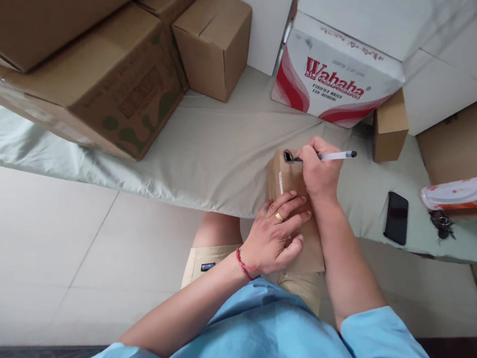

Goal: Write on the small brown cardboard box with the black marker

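A small brown cardboard parcel lies partly on the edge of a bed covered with a pale green sheet and partly over my lap. My left hand, with a gold ring and a red wrist thread, lies flat on the near part of the parcel, fingers spread, pressing it down. My right hand is closed around a pen with a clear barrel and black cap. The pen's tip touches a black scribbled patch at the parcel's far corner.
Brown cardboard boxes are stacked at the left and a smaller one behind. A white Wahaha water carton stands at the back. A black phone, keys and an orange-and-white pack lie at the right. Pale floor tiles lie below.
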The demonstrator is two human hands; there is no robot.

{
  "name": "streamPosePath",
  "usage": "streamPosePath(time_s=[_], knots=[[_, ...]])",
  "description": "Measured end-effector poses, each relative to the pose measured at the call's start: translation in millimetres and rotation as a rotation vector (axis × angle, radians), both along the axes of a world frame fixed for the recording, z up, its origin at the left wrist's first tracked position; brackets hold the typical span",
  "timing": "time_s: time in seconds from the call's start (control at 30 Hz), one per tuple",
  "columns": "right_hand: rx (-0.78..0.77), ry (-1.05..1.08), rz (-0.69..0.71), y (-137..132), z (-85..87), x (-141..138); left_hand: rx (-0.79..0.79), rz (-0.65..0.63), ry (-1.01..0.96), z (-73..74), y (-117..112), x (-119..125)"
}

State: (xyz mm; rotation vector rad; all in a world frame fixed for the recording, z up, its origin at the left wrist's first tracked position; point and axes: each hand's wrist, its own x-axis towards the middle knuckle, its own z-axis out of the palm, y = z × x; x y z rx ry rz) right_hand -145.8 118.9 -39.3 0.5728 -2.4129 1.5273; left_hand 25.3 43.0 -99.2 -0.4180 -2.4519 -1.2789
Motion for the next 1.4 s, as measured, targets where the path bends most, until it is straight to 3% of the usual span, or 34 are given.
streamPosePath(time_s=[0.1, 0.5, 0.93, 1.4], knots=[[-0.047, 0.032, -0.070, 0.7, -2.8, -2.4, 0.005, -0.005, -0.020, 0.0, 0.4, -0.1], [0.028, 0.004, 0.007, -1.1, 0.2, -0.9, 0.008, -0.021, -0.037, 1.7, -0.8, -0.1], [0.054, 0.042, -0.056, 0.3, -0.2, -3.7, 0.009, -0.012, -0.026, 0.2, 0.2, -0.9], [0.029, 0.017, -0.025, 1.6, 1.1, 0.3, -0.003, 0.000, -0.009, 0.3, 1.4, -2.0]])
